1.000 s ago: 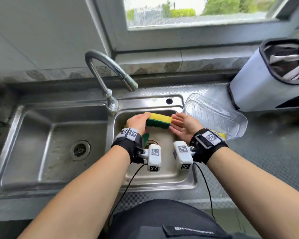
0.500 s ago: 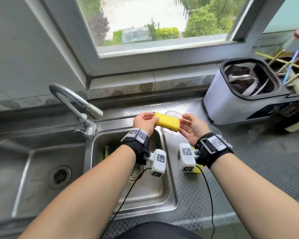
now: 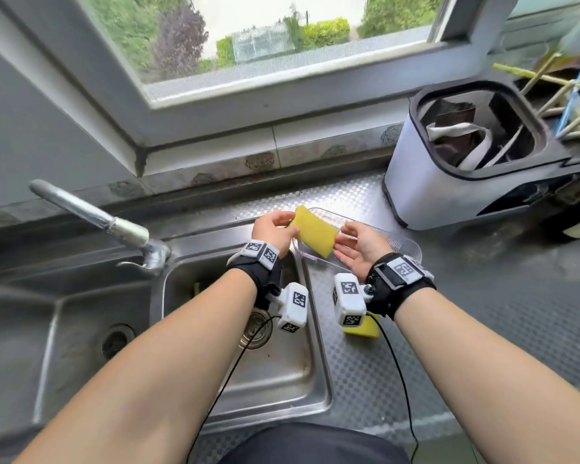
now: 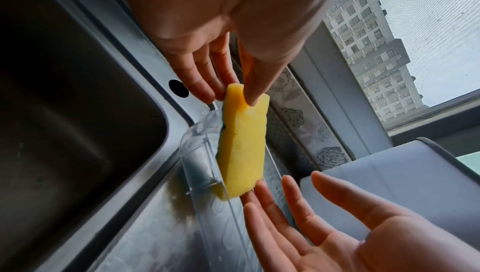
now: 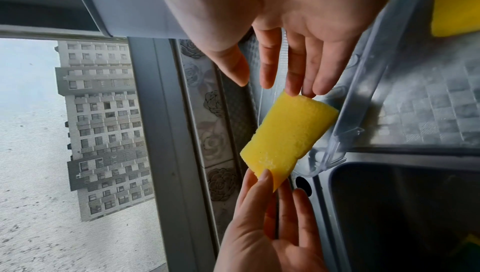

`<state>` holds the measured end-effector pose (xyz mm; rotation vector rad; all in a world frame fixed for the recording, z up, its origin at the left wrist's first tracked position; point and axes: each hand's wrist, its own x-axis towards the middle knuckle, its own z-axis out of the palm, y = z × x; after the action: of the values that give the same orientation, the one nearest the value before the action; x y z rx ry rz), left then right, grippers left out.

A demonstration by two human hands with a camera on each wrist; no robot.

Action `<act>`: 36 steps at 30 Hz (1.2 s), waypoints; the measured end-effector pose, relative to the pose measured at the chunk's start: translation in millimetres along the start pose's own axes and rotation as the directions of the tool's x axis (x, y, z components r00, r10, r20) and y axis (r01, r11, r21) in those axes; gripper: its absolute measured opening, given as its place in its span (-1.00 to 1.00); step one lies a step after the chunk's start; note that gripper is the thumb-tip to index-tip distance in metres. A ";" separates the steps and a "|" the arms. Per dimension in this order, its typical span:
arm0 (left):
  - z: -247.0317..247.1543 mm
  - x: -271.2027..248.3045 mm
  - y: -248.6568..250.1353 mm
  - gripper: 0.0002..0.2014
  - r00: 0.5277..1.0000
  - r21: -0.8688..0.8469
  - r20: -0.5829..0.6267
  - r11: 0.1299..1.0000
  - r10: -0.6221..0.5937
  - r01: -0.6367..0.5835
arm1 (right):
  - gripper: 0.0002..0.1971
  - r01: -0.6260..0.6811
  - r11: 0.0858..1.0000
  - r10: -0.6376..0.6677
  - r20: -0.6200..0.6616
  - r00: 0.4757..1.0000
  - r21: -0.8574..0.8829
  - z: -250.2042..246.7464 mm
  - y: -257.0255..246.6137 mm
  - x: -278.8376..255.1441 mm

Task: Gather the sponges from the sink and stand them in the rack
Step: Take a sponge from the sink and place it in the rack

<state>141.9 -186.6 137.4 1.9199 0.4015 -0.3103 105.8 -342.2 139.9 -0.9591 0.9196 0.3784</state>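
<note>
A yellow sponge (image 3: 315, 231) (image 4: 244, 142) (image 5: 288, 136) with a green scouring side hangs tilted over the near-left end of the clear plastic rack (image 3: 406, 247) (image 4: 200, 153) (image 5: 363, 99). My left hand (image 3: 290, 226) (image 4: 233, 97) (image 5: 265, 179) pinches its left end between thumb and fingers. My right hand (image 3: 344, 241) (image 4: 285, 204) (image 5: 275, 85) is flat, its straight fingertips touching the other end. Another sponge (image 3: 196, 289) leans in the small sink basin (image 3: 282, 370). A further yellow sponge (image 3: 365, 329) (image 5: 457, 3) lies on the counter under my right wrist.
The faucet (image 3: 91, 216) reaches over the divider left of the small basin. A white bin (image 3: 449, 182) stands just behind and right of the rack. A larger basin (image 3: 64, 329) lies at far left. The window sill runs close behind.
Both hands carried the sponge up out of the small basin and to the right, over the clear rack. The sponge has tilted, yellow face toward me.
</note>
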 end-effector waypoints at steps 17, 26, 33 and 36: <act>-56.3 -26.8 -54.1 -0.81 0.951 -0.188 -0.184 0.958 -0.250 0.215 | -0.85 0.016 1.000 -0.018 0.114 0.993 0.020 19.5 8.0 -19.5; -119.7 -49.1 -179.9 -0.80 0.809 -0.211 -0.077 0.802 -0.583 0.559 | -0.82 -0.091 0.985 0.118 0.186 0.976 -0.150 62.9 86.1 -37.4; -130.4 -47.6 -197.8 -0.72 0.757 -0.308 -0.044 0.729 -0.652 0.611 | -0.84 -0.203 0.914 0.238 0.060 0.969 -0.350 87.8 148.4 -3.0; -129.8 -53.2 -198.9 -0.69 0.734 -0.303 -0.004 0.700 -0.679 0.647 | -0.83 -0.180 0.874 0.203 0.003 0.979 -0.451 100.6 161.9 16.2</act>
<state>14.1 -4.2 39.3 1.4474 1.1728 -0.5809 61.1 -171.8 65.4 -1.2774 0.9010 0.8080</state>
